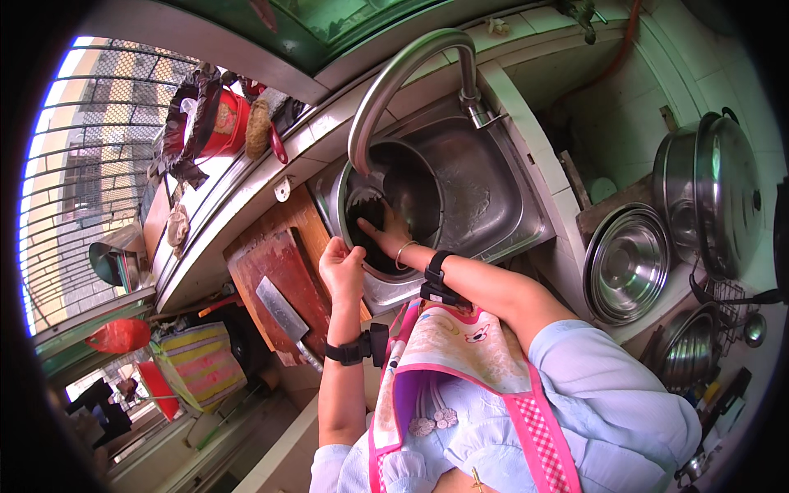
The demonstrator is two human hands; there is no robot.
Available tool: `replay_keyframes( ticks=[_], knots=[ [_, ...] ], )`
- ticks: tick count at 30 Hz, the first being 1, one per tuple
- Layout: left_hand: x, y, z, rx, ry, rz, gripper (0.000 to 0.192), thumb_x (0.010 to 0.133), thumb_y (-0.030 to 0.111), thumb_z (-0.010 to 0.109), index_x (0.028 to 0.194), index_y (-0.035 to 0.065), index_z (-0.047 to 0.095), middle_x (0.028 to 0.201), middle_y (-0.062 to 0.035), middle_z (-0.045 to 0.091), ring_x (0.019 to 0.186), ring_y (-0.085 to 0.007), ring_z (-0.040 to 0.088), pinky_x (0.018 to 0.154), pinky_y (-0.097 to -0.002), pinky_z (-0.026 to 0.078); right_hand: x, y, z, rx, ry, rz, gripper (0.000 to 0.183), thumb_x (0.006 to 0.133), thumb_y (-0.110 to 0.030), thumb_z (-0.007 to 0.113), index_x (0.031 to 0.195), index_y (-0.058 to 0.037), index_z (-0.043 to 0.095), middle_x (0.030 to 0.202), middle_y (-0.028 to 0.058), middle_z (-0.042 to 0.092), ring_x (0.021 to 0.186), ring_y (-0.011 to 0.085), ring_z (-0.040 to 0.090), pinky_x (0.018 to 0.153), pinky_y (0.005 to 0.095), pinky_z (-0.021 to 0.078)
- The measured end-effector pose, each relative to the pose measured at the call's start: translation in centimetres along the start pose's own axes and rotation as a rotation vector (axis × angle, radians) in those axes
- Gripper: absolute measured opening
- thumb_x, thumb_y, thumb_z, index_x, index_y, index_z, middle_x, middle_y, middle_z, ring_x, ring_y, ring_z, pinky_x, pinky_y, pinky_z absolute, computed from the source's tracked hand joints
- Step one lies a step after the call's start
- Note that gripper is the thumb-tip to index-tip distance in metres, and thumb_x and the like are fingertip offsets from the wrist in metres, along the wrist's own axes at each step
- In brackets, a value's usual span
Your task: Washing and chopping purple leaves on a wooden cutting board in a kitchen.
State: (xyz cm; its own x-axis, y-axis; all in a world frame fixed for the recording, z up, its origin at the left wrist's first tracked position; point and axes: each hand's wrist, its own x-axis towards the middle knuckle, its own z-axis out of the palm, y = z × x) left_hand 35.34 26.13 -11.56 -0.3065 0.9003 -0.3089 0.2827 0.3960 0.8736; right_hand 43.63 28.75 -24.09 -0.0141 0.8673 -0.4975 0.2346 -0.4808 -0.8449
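Observation:
A deep round metal basin point(431, 179) stands tilted in the left part of a stainless steel sink point(493, 185). My left hand point(342, 265) is closed at the basin's near left rim, thumb against the fingers. Inside the basin is my right hand point(389, 233), its thumb spread, its fingers at a dark, wet-looking clump point(367, 211) that I cannot identify. Those fingertips are partly hidden, so their grip is unclear. A curved metal faucet point(385, 80) arches over the basin; no stream of water is discernible.
Left of the sink, a cleaver point(282, 307) lies on a reddish cutting board point(296, 262), over a wooden board point(311, 215). Nested metal bowls point(629, 265) and a large lidded pot point(727, 197) stand at the right. A red bucket point(228, 123) is on the window ledge.

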Motion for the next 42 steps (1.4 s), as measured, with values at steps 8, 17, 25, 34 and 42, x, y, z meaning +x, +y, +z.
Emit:
replay_keyframes(
  ticks=[8,17,25,34,42],
  knots=[
    [-1.7,2.3,0.2,0.076,0.030,0.150,0.023,0.069,-0.007,0.057,0.062,0.0039,0.038,0.059,0.0053,0.035,0.056,-0.0037,0.031,0.050,-0.0189,0.027,-0.8,-1.5,2.3,0.124,0.144,-0.162,0.098,0.070,-0.065,0.061,0.141,-0.0081,0.026,0.135,0.0250,0.035,0.124,0.0418,0.035,0.102,0.0455,0.0327],
    [-3.3,4.3,0.5,0.406,0.096,0.495,0.021,0.072,-0.007,0.058,0.067,0.0005,0.038,0.059,-0.0011,0.032,0.059,-0.0048,0.031,0.073,-0.0241,0.042,1.6,0.6,7.2,0.318,-0.039,-0.347,0.088,0.077,-0.058,0.058,0.134,0.0025,0.031,0.128,0.0246,0.040,0.121,0.0374,0.038,0.103,0.0407,0.0291],
    [-5.3,6.5,1.5,0.742,0.125,0.440,0.017,0.075,0.006,0.064,0.077,0.0007,0.049,0.105,-0.0286,0.056,0.117,-0.0459,0.039,0.087,-0.0431,0.043,-1.9,-1.1,7.5,1.848,-0.979,-0.044,0.076,0.087,-0.054,0.045,0.138,-0.0008,0.028,0.138,0.0135,0.035,0.126,0.0273,0.034,0.107,0.0347,0.0241],
    [-5.5,6.4,1.6,0.754,0.106,0.450,0.013,0.074,0.006,0.063,0.079,0.0023,0.051,0.107,-0.0289,0.055,0.101,-0.0447,0.052,0.077,-0.0442,0.047,-2.4,-1.0,5.7,1.479,-1.058,-0.115,0.073,0.090,-0.053,0.039,0.142,-0.0038,0.022,0.144,0.0060,0.029,0.129,0.0207,0.031,0.109,0.0314,0.0218],
    [-5.6,6.3,1.6,0.782,0.095,0.468,0.011,0.074,0.006,0.060,0.080,0.0032,0.051,0.117,-0.0324,0.048,0.093,-0.0472,0.053,0.076,-0.0456,0.048,-3.8,-2.1,5.6,1.002,-0.560,-0.262,0.086,0.080,-0.056,0.055,0.140,-0.0019,0.025,0.138,0.0152,0.034,0.125,0.0274,0.038,0.104,0.0343,0.0328]
  ],
)
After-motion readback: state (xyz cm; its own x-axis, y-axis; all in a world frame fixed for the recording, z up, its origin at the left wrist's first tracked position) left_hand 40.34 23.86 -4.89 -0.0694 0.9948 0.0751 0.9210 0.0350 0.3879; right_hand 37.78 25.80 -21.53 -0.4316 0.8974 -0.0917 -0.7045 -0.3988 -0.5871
